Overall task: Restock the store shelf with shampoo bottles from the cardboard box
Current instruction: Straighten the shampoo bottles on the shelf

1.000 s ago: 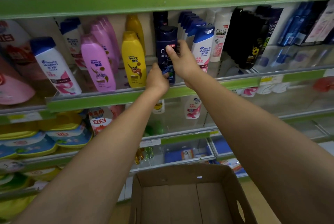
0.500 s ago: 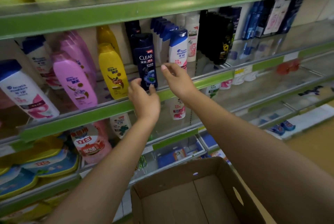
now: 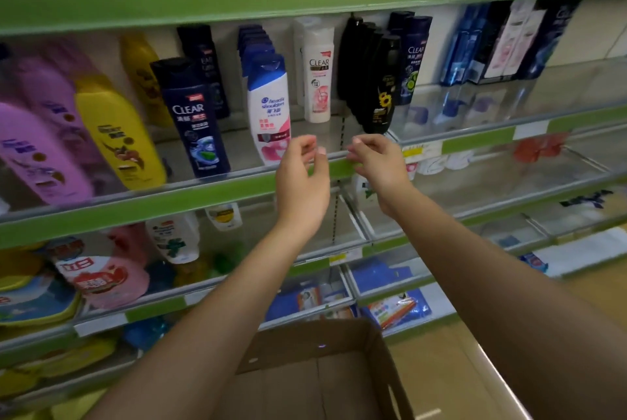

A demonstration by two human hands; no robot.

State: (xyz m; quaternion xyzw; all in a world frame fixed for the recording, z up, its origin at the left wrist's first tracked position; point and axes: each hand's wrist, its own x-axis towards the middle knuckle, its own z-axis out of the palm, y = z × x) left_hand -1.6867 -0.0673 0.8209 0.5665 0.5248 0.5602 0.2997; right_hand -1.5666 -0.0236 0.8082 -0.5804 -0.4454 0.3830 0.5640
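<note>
A dark blue CLEAR shampoo bottle (image 3: 191, 117) stands upright on the green-edged store shelf (image 3: 210, 190), between a yellow bottle (image 3: 117, 134) and a white and blue Head & Shoulders bottle (image 3: 269, 107). My left hand (image 3: 302, 178) and my right hand (image 3: 376, 161) hover in front of the shelf edge, to the right of that bottle. Both hold nothing, and their fingers hang loosely curled. The cardboard box (image 3: 342, 334) sits below my arms, and no bottle shows in the part of it in view.
Purple bottles (image 3: 37, 148) fill the shelf's left end. A white CLEAR bottle (image 3: 319, 77), black bottles (image 3: 381, 87) and blue boxes (image 3: 475, 46) stand to the right. Lower shelves hold detergent pouches (image 3: 98, 273) and packets. Tan floor (image 3: 437, 348) lies right of the box.
Both hands have let go of the dark blue CLEAR bottle, which now stands on the shelf. They have drawn back and to its right. The view has swung rightward.
</note>
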